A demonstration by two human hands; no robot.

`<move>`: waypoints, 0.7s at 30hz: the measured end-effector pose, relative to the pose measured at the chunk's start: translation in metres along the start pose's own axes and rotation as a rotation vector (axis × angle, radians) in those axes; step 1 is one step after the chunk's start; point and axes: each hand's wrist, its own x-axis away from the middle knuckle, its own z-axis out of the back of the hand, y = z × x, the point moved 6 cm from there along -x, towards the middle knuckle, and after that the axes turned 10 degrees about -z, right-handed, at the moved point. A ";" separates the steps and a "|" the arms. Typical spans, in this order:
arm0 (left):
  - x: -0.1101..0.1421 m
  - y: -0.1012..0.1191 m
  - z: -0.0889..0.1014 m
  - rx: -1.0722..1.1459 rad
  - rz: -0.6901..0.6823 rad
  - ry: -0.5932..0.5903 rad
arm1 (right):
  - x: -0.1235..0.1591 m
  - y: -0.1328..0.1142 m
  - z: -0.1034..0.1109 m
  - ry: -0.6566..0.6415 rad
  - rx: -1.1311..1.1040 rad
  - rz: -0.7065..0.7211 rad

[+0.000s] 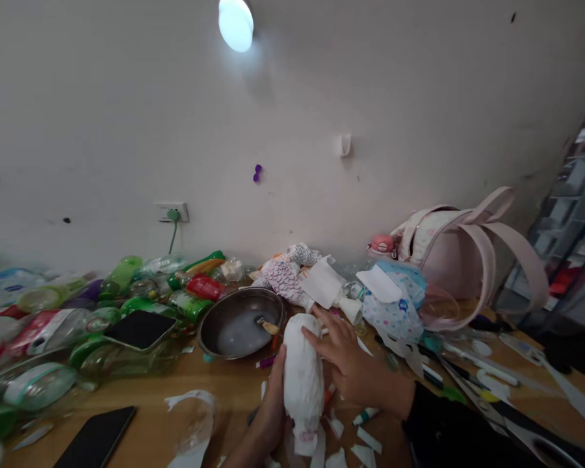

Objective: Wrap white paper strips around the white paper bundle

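White paper covers the bottle-shaped form standing near the counter front edge, with scraps around its base and a metal bowl just behind. The left hand cups its left side, fingers pressed together; the right hand lies on its right flank, fingers spread.

No lettering can be read anywhere (the bottles' labels are too blurred).
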 end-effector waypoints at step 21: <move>0.003 0.003 -0.007 0.040 -0.042 0.012 | 0.000 -0.007 0.004 -0.025 0.027 0.036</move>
